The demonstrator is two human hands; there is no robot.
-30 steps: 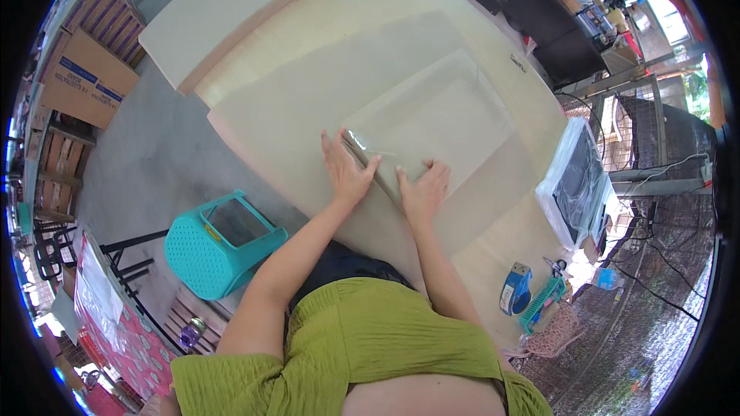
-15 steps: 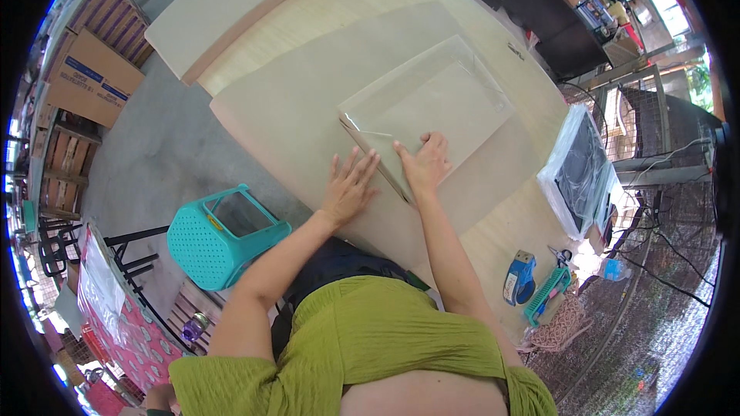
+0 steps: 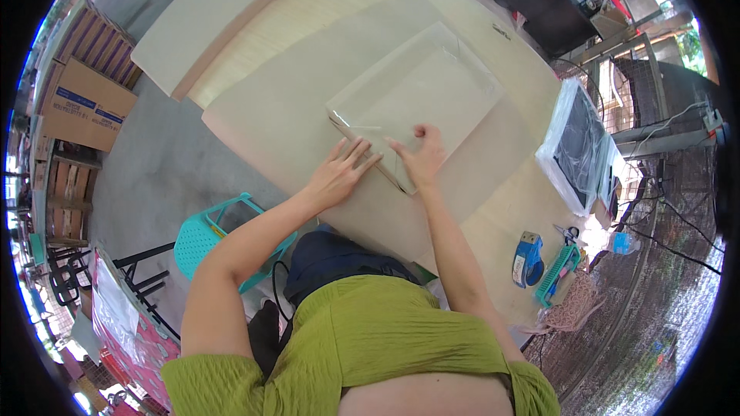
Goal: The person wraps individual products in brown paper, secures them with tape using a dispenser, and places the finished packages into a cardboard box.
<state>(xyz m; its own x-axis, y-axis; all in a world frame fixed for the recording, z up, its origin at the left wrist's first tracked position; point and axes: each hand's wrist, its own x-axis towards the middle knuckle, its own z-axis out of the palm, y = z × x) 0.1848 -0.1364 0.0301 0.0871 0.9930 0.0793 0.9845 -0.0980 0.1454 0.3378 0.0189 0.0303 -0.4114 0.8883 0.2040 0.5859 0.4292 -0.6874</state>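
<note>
A flat rectangular package [image 3: 455, 81] with a clear, shiny wrap lies at an angle on a large sheet of brown paper [image 3: 262, 112] on the table. A folded flap shows along its near-left edge. My left hand [image 3: 338, 176] rests at that edge, fingers spread, their tips on the fold. Beside it, over the package's near corner, is my right hand [image 3: 422, 160]. Its thumb reaches toward the fold, apart from the other fingers, which curl inward. I see nothing held in either hand.
A stack of pale flat boards or sheets [image 3: 208, 23] sits at the table's far left. On the right are a plastic-wrapped dark panel [image 3: 574, 146], a blue tape dispenser [image 3: 528, 258], a green basket [image 3: 556, 277] and scissors [image 3: 569, 232]. A teal stool [image 3: 202, 243] stands left.
My left hand has slid onto the folded edge, its fingertips now over the fold. My right hand has shifted slightly, its thumb still stretched out. The whole view has moved a little.
</note>
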